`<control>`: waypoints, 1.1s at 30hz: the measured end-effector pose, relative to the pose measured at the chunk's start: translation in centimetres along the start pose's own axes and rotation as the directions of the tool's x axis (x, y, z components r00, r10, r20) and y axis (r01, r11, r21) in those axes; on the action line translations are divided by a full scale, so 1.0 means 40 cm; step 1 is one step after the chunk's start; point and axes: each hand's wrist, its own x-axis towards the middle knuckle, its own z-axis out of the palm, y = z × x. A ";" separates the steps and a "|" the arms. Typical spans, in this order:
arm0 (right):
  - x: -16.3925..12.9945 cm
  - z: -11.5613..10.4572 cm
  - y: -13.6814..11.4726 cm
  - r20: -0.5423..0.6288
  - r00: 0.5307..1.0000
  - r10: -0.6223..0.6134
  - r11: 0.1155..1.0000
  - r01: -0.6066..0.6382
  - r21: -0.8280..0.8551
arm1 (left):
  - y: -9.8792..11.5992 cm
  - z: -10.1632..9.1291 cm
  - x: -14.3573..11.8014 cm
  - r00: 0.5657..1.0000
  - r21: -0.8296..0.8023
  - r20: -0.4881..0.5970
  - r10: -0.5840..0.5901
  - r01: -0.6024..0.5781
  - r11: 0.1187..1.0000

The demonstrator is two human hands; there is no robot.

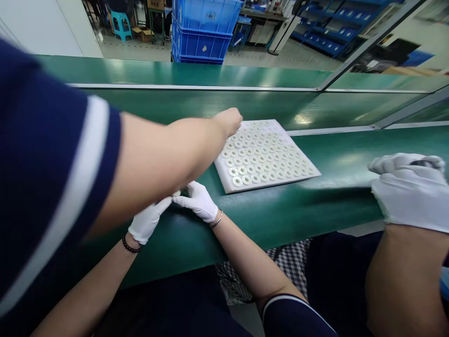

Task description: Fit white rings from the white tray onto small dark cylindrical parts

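Observation:
Close together over the green belt are my left hand [146, 223] and my right hand [198, 202], both in white gloves. A small whitish piece [176, 193] is pinched between their fingertips. A co-worker's forearm crosses in front and hides part of it and some of my left fingers, so its exact kind cannot be made out. To the right of my hands lies a white foam tray [228, 187] bearing many small white rings [237, 181] in rows. The co-worker's bare hand [229, 120] is at the tray's far left corner.
The co-worker's arm [168, 154] reaches across from the left. At right, another person's gloved hands [410, 187] are over the green belt [351, 159]. A metal-framed clear panel [196, 86] runs behind the belt. Blue crates [203, 44] stand beyond.

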 end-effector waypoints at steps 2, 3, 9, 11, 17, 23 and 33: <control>0.000 0.000 -0.004 0.014 1.000 -0.012 1.000 0.012 0.008 | -0.008 0.000 0.001 0.999 -0.048 0.010 -0.033 0.034 0.998; 0.001 0.000 -0.005 0.017 1.000 -0.016 1.000 0.015 0.013 | -0.012 -0.001 0.001 0.999 -0.072 0.013 -0.046 0.047 0.996; 0.000 0.001 -0.006 0.013 1.000 0.000 1.000 0.000 0.005 | -0.026 -0.001 0.003 0.999 -0.129 0.006 -0.032 0.033 0.991; -0.001 0.001 -0.006 0.010 1.000 0.010 1.000 -0.010 0.000 | -0.031 -0.001 0.004 1.000 -0.132 0.008 -0.026 0.027 0.991; -0.003 0.003 -0.017 0.002 1.000 0.022 1.000 -0.022 -0.002 | -0.042 0.000 0.006 0.999 -0.109 0.008 -0.040 0.041 0.993; -0.004 0.005 -0.026 -0.002 1.000 0.018 1.000 -0.018 -0.016 | -0.038 0.002 0.005 0.998 -0.073 -0.013 -0.056 0.055 0.996; -0.002 0.004 -0.015 -0.002 0.999 0.043 0.999 -0.043 0.001 | -0.013 0.000 -0.007 0.999 0.036 -0.023 -0.034 0.035 0.999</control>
